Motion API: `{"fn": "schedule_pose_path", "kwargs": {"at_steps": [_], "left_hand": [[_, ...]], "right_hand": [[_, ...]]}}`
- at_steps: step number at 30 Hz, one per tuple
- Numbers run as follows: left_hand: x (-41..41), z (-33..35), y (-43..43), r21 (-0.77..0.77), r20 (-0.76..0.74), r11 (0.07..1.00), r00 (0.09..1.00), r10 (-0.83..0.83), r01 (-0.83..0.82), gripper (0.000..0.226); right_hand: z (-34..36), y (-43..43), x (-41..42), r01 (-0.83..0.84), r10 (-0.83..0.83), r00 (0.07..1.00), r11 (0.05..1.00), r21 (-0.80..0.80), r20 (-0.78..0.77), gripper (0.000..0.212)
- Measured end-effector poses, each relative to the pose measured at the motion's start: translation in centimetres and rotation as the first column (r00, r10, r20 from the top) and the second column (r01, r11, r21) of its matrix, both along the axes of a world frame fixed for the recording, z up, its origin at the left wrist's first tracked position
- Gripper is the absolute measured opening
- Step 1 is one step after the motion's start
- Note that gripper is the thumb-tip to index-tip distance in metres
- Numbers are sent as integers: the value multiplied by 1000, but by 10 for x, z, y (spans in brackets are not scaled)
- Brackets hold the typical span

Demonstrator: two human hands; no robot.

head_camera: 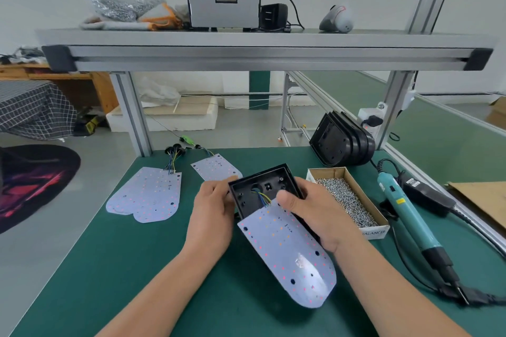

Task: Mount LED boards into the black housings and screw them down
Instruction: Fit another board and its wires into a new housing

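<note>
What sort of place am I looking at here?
Probably a small electronics assembly bench: a green-matted table under an aluminium frame, a cardboard box of silver screws beside a teal electric screwdriver, and white LED boards with black plastic housings.

Boards [147, 194] lie left of the housing [262, 183], screw box [358, 188] and screwdriver [405, 208] right, stacked housings [342, 142] behind.
</note>
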State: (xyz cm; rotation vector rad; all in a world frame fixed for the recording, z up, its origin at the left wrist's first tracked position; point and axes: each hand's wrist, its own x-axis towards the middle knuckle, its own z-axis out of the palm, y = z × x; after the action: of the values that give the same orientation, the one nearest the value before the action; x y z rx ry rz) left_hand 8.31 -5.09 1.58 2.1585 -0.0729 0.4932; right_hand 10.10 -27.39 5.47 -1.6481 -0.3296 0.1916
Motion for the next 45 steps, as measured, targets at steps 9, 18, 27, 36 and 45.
{"fn": "schedule_pose_path", "kwargs": {"at_steps": [9,18,27,36,45], "left_hand": [[-1,9,-1,176,38,978,993,107,-113,57],[-5,10,24,285,-113,941,981,-156,182,44],[1,9,14,-10,-233,991,964,127,-133,51],[-3,8,2,-180,-192,978,972,-137,102,22],[-12,15,-7,-613,-237,783,921,-309,105,53]], "right_hand": [[-5,-6,6,110,-78,981,978,179,-175,18],[-11,-1,10,427,-369,904,821,380,-218,9],[-22,8,7,446,-379,894,810,380,-239,9],[-27,10,8,449,-397,893,822,350,-214,14],[-34,18,7,476,-444,880,821,315,-171,10]]}}
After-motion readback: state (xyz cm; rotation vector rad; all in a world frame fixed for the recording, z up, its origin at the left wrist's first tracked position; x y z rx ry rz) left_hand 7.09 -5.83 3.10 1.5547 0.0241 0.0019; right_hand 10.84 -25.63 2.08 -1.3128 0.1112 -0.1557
